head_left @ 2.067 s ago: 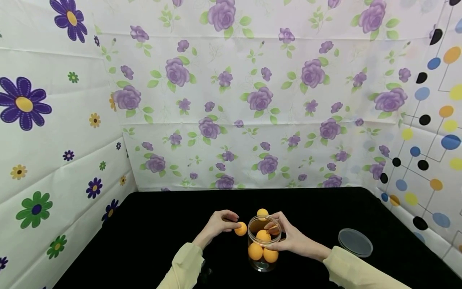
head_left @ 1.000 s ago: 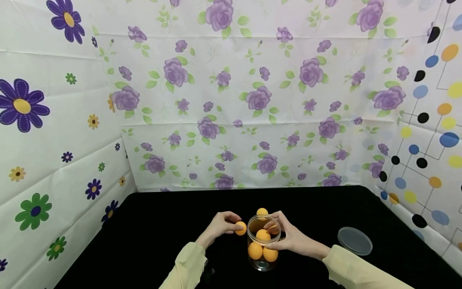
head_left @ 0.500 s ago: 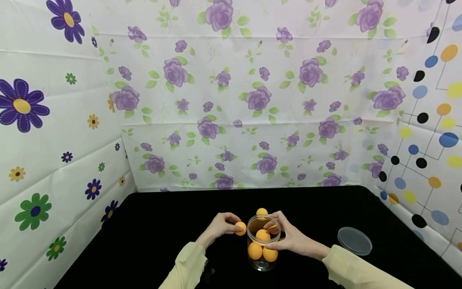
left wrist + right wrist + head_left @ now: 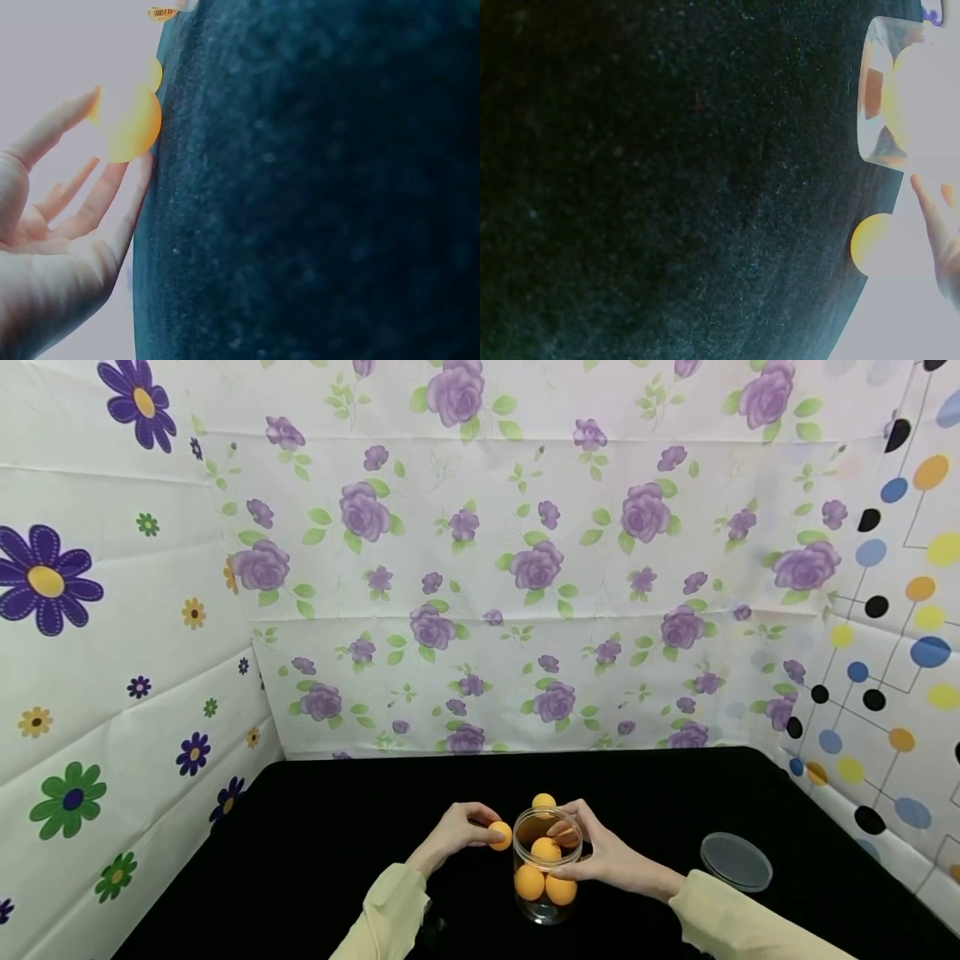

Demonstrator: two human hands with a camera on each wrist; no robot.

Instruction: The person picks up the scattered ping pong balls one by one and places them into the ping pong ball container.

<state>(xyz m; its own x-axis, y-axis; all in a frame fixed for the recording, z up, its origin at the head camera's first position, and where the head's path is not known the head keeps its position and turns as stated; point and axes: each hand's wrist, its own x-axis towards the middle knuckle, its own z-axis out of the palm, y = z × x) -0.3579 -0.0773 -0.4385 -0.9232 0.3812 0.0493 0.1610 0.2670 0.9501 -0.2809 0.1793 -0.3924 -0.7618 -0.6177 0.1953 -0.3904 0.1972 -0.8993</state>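
In the head view my left hand (image 4: 456, 833) pinches an orange ping-pong ball (image 4: 500, 836) just left of a clear jar (image 4: 542, 912). The left wrist view shows this ball (image 4: 136, 129) at the thumb and fingertips. My right hand (image 4: 603, 853) grips the uncapped jar at its right side, near the rim. Several orange balls (image 4: 529, 883) sit inside the upright jar. One more ball (image 4: 543, 800) lies behind it, partly hidden. The right wrist view catches the jar (image 4: 873, 142), a ball (image 4: 871, 244) on the cloth and part of my right hand (image 4: 943, 251), overexposed.
A clear round lid (image 4: 737, 862) lies on the black-covered table (image 4: 360, 802) to the right of the jar. Flower-patterned sheets (image 4: 480, 585) stand behind and to the left, a dotted one to the right. Something small and dark near the left sleeve is unclear.
Over the last two seconds my left hand has shifted very slightly at the ball, its fingers set a little further over it. The jar, the right hand and the lid stay put.
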